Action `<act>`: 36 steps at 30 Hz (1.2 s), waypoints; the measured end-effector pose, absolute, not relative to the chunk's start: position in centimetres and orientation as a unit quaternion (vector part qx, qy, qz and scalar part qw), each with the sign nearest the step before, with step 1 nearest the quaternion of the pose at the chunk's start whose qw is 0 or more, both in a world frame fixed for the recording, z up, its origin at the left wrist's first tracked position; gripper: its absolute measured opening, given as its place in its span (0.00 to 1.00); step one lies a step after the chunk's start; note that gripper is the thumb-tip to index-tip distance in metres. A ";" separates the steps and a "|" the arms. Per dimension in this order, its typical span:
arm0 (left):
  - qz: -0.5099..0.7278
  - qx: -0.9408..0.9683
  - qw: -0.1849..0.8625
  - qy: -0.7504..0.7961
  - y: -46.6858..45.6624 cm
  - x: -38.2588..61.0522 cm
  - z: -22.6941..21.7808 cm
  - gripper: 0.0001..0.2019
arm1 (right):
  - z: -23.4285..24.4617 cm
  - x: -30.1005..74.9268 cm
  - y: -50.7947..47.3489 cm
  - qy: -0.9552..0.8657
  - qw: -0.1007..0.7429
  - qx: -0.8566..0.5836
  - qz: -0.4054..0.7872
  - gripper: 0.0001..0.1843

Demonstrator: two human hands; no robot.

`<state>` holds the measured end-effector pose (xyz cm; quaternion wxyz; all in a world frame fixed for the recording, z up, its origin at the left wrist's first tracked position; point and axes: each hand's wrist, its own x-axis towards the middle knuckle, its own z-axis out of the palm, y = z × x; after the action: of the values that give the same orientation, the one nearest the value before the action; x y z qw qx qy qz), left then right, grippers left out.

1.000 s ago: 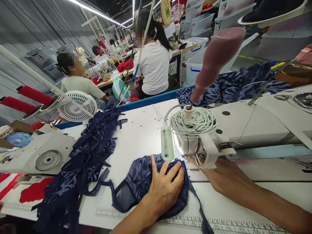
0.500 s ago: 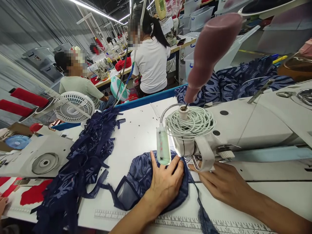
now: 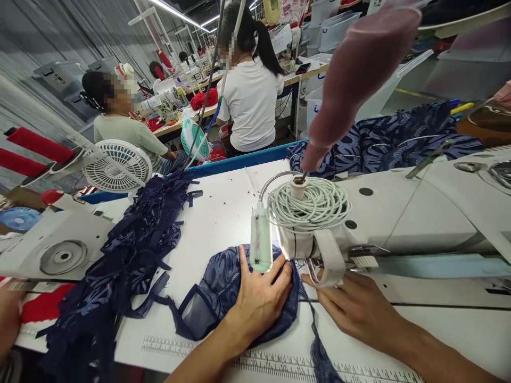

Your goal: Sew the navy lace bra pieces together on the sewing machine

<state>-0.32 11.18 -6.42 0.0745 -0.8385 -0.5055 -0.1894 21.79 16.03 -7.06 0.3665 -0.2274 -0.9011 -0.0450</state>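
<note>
A navy patterned bra point(image 3: 217, 276) with a rounded cup and a sheer mesh section lies under the sewing machine's head. My left hand point(image 3: 259, 298) rests flat on the cup with fingers spread, its fingertips beside the small lamp point(image 3: 260, 242). On the other side of the needle area is my right hand point(image 3: 351, 303). Its fingers are drawn together by the bra's edge, partly covered by the machine's white curved lever point(image 3: 333, 255); what they pinch, if anything, is hidden. A navy lace-edged strip point(image 3: 319, 346) trails from the bra toward the table's front.
A heap of navy bra pieces point(image 3: 131, 239) lies on the left. Coiled pale cord point(image 3: 309, 202) sits on the machine head point(image 3: 383, 207), below a pink bulbous object point(image 3: 359, 74). Printed rulers point(image 3: 271, 367) run along the front. Two co-workers sit beyond; another person's hand point(image 3: 8, 311) shows far left.
The whole view has shifted slightly, so the bra and both hands appear a little further left. Hand poses look nearly the same. The other person's hand at far left shows more.
</note>
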 end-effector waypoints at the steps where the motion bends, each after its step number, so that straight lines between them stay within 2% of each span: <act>1: -0.186 -0.839 0.070 -0.506 11.2 -0.3 -6.5 0.10 | -7.1 21.8 16.0 -0.902 0.366 -0.223 -0.052 0.15; 7: -0.172 -0.837 0.052 -0.517 11.9 -0.6 -6.4 0.11 | -6.6 21.7 16.4 -0.902 0.364 -0.232 -0.020 0.13; 10: -0.152 -0.836 0.038 -0.527 11.2 -0.4 -5.5 0.12 | -6.0 21.2 15.0 -0.889 0.338 -0.309 0.022 0.10; 13: -0.156 -0.840 -0.008 -0.519 9.1 0.1 -4.8 0.16 | -6.1 21.3 11.8 -0.889 0.277 -0.364 0.028 0.17; 15: -0.188 -0.842 -0.027 -0.505 7.6 0.2 -4.9 0.20 | -7.0 22.0 9.8 -0.903 0.267 -0.337 -0.016 0.17; 17: -0.226 -0.831 -0.021 -0.508 6.8 -0.1 -5.5 0.14 | -8.2 23.2 8.7 -0.917 0.270 -0.288 -0.055 0.23; 19: -0.262 -0.809 -0.016 -0.527 7.1 -0.7 -6.0 0.16 | -9.1 24.5 8.9 -0.927 0.255 -0.274 -0.027 0.28; 22: -0.324 -0.763 -0.022 -0.559 9.0 -1.5 -5.9 0.18 | -9.0 25.3 11.2 -0.913 0.235 -0.321 0.086 0.28; 24: -0.356 -0.733 -0.024 -0.579 10.4 -1.5 -5.4 0.16 | -8.4 24.7 13.2 -0.911 0.250 -0.308 0.114 0.24; 26: -0.362 -0.720 -0.036 -0.591 11.4 -1.2 -5.0 0.14 | -7.9 23.6 14.9 -0.922 0.277 -0.253 0.095 0.27; 29: -0.331 -0.740 -0.063 -0.583 11.9 -0.7 -5.0 0.03 | -7.6 22.1 15.9 -0.936 0.286 -0.196 0.059 0.30; 30: -0.314 -0.757 -0.063 -0.569 12.0 -0.7 -5.1 0.04 | -7.5 21.9 16.0 -0.938 0.285 -0.193 0.050 0.30; 36: -0.253 -0.850 0.127 -0.444 12.0 -1.0 -5.9 0.11 | -7.1 22.1 15.4 -0.926 0.323 -0.194 0.035 0.32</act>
<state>-0.98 11.99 -5.90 0.1266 -0.8500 -0.4445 -0.2527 22.06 15.41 -7.13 0.3230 -0.1938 -0.9257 0.0349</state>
